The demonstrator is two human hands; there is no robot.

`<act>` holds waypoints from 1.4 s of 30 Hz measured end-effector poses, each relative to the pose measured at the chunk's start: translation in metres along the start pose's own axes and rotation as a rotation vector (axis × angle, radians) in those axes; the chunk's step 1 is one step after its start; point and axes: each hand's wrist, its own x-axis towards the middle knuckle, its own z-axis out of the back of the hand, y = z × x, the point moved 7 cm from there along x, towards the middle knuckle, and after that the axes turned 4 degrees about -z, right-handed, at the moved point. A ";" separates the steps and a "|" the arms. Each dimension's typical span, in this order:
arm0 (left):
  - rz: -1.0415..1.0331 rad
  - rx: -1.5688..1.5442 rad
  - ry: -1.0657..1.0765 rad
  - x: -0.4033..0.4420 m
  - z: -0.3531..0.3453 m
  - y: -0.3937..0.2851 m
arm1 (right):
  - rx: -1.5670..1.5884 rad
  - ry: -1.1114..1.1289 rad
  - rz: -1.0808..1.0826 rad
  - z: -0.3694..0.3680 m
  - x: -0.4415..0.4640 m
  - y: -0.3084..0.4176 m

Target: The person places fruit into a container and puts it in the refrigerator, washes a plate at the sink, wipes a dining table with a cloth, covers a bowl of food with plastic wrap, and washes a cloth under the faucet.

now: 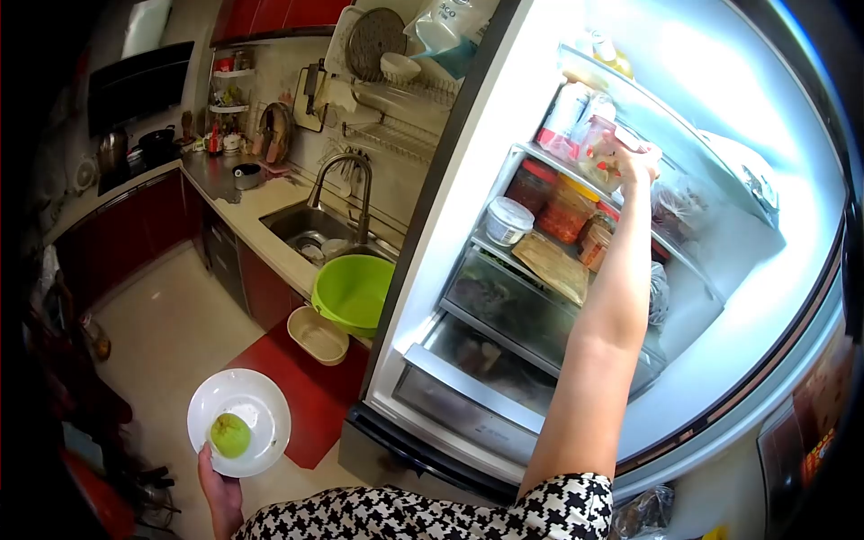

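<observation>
My left hand (219, 486) grips the rim of a white plate (268, 414) at the lower left. A green fruit (230, 436) lies on that plate. My right hand (637, 162) reaches into the lit, open fridge (481, 171), its fingers closed at the top of a clear jar (598, 155) with red and pale contents on an upper shelf. Pink-and-white bottles (565, 117) stand just left of the jar. On the shelf below are a red-lidded jar (531, 184), a yellow-lidded jar (566, 209), a white tub (508, 221) and a flat tan package (551, 267).
Left of the fridge, a green basin (353, 292) rests at the counter edge by the sink (301, 230), with a beige basin (318, 337) beside it. The fridge's lower drawer (468, 396) protrudes. A dish rack (396, 135) hangs above the faucet (364, 193).
</observation>
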 end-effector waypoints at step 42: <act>0.034 0.062 -0.041 0.088 0.037 -0.020 | 1.891 0.699 -0.245 -0.011 -0.375 0.088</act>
